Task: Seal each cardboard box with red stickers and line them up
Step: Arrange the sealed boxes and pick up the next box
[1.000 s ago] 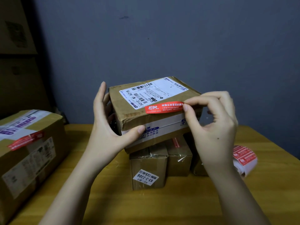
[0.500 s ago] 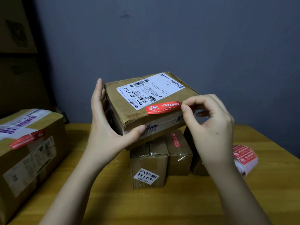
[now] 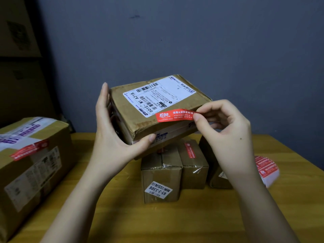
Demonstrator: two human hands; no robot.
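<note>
1. A flat cardboard box (image 3: 157, 109) with a white shipping label is held tilted between the hands.
2. A red sticker (image 3: 175, 115) is laid near its front edge, its right end pinched.
3. Small sealed boxes (image 3: 173, 171) are seen below the hands.

Dim warm light, dark upper-left corner, soft blur at edges, wide-angle distortion

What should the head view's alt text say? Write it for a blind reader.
A left hand holds a flat cardboard box above a wooden table while the right hand pinches a red sticker onto its front edge. Smaller boxes stand below, a sticker roll at right.
</note>
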